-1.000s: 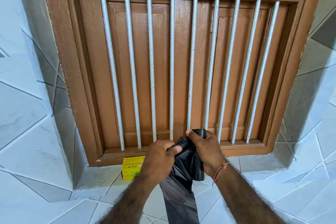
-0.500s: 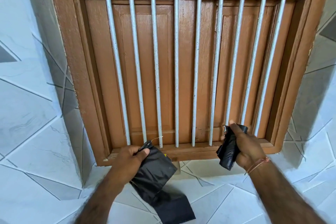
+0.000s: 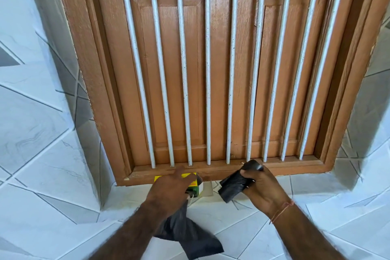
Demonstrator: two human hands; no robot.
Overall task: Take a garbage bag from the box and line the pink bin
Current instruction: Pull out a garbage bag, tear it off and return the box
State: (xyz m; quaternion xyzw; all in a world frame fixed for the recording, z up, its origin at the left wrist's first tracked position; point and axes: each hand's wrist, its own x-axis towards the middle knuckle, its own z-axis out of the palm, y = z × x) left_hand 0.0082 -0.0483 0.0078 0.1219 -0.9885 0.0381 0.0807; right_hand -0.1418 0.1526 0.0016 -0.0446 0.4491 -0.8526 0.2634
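so one black garbage bag lies loose on the counter at 6 o'clock; left hand reaches open over the yellow box, right hand grips the roll. lining remains; no pink bin visible.

The single head-worn camera is looking forward and slightly down, facing a barred wooden window square-on from close range, its wide angle bowing the frame and taking in tiled wall at both sides.
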